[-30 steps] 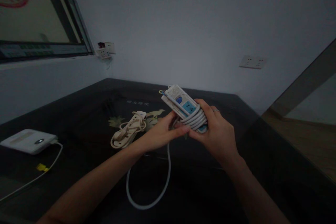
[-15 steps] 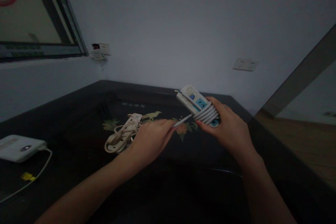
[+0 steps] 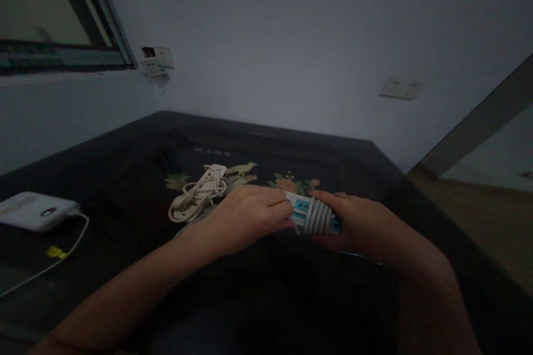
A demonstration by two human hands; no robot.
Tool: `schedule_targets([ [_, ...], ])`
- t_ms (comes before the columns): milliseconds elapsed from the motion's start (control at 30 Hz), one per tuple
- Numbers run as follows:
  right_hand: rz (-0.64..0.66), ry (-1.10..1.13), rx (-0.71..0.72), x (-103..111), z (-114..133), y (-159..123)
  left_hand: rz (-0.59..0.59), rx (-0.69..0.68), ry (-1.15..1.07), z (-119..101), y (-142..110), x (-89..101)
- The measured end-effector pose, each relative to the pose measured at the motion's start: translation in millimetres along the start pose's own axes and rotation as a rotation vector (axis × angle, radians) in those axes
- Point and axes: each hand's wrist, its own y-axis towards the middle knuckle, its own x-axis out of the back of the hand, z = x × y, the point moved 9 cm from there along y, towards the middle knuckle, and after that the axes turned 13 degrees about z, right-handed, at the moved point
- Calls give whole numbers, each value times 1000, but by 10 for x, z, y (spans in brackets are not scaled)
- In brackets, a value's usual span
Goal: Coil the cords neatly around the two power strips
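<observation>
I hold a white power strip [image 3: 300,208] with blue sockets in front of me, above the counter [image 3: 137,188], its long side running roughly left to right. My right hand [image 3: 362,215] grips its right end, the thumb side uppermost. My left hand [image 3: 250,215] is closed over its left end and hides it; what those fingertips press underneath, I cannot see. Between my hands, a pale cable [image 3: 318,216] is wound in several side-by-side turns around the strip. Beyond my left wrist, a cream extension block [image 3: 202,193] lies on the counter, its own cord tangled over it. Well apart, at my far left, sits a white box [image 3: 25,208] with a thin lead [image 3: 83,236] bearing a yellow tag [image 3: 56,252].
</observation>
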Motion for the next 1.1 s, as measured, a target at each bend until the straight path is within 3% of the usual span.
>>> schedule_targets([
  [167, 47, 20, 42, -14, 133, 14, 32, -5, -128, 123, -22, 7],
  [333, 43, 74, 179, 41, 378, -27, 73, -80, -399, 170, -34, 36],
  [467, 189, 166, 265, 2, 555, -48, 124, -109, -598, 153, -14, 40],
  [567, 303, 245, 332, -14, 645, -77, 142, -57, -779, 220, 1, 4],
  [700, 350, 334, 425, 33, 725, -149, 212, -51, -1116, 250, 14, -143],
  [833, 317, 407, 490, 130, 763, -246, 256, -56, -1461, 212, 38, -296],
  [967, 205, 416, 504, 277, 731, -343, 143, -83, -1674, 195, 70, -317],
  [1100, -4, 434, 480, 496, 609, -450, 8, 7, -1705, 273, 103, -427],
])
